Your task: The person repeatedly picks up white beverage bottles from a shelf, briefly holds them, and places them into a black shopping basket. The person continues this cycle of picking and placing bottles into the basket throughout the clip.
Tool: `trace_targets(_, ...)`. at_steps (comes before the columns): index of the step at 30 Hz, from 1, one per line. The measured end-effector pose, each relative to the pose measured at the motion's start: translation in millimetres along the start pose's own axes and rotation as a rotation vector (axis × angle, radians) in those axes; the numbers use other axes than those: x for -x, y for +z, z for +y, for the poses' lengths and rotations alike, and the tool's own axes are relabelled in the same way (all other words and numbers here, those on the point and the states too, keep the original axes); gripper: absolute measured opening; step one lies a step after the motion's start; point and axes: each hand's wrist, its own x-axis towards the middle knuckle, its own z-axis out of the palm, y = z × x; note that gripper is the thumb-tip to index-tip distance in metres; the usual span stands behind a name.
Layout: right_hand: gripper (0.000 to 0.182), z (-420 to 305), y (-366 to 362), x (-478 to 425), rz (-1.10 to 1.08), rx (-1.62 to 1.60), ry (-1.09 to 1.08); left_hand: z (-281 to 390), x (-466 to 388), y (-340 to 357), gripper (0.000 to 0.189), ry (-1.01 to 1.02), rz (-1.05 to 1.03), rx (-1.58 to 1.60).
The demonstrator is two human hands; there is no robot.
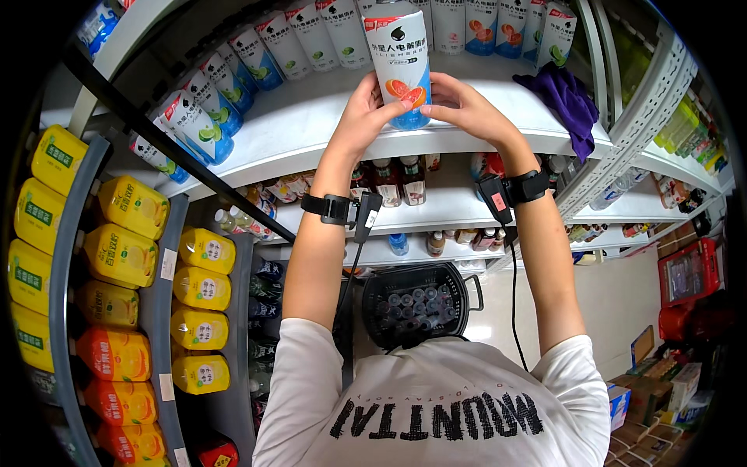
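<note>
A white and blue drink bottle (pixel 399 73) with grapefruit pictures stands upright near the front edge of the white shelf (pixel 303 119). Around its lower left side is my left hand (pixel 369 111), thumb across the label. My right hand (pixel 467 108) holds the lower right side, its thumb near the other one. The fingers behind the bottle are partly hidden. Similar bottles (pixel 344 35) line the back of the shelf, and more with lime pictures (pixel 198 128) stand at the left. A purple cloth (pixel 563 105) hangs over the shelf edge at the right.
Lower shelves hold dark bottles (pixel 413 181) and a blue-capped one (pixel 398 244). A black basket (pixel 467 327) with several bottles sits on the floor. Yellow juice bottles (pixel 204 289) fill racks at the left. A perforated metal upright (pixel 618 140) stands right; cardboard boxes (pixel 645 397) lie lower right.
</note>
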Motion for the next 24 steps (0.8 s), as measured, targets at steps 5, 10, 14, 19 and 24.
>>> trace_targets(5,0.056,2.6,-0.6,-1.7,0.005,-0.011,0.001,-3.7,-0.7,-2.5,0.062,-0.023,0.018,0.009)
trace_targets(10,0.055,5.0,-0.6,-2.3,0.018,-0.006,-0.002,-4.0,-0.4,-2.6,0.062,-0.026,0.03,0.004)
trace_targets(14,0.054,4.0,0.4,-2.7,0.011,-0.005,-0.007,-7.4,-0.7,-7.1,0.061,-0.022,0.01,0.015)
trace_targets(19,0.061,10.4,-0.3,-3.2,0.049,-0.016,-0.039,0.6,1.1,-1.1,0.059,-0.022,-0.008,0.016)
trace_targets(24,0.06,8.8,0.0,-2.8,0.054,-0.006,-0.037,4.4,1.0,-0.2,0.059,-0.042,-0.012,0.022)
